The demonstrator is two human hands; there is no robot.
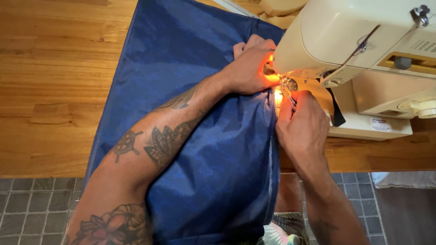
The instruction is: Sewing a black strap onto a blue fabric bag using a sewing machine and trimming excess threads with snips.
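A large sheet of dark blue fabric lies across the wooden table and hangs over its front edge. My left hand presses flat on the fabric right beside the needle area of a cream sewing machine, lit orange by the machine's lamp. My right hand pinches the fabric's right edge just in front of the presser foot, fingers closed on the seam. The needle itself is mostly hidden by my fingers.
The machine's body fills the upper right, with a dial at its right side. A black strip lies on the machine bed. Grey tiled floor shows below the table edge. A patterned garment sits at the bottom.
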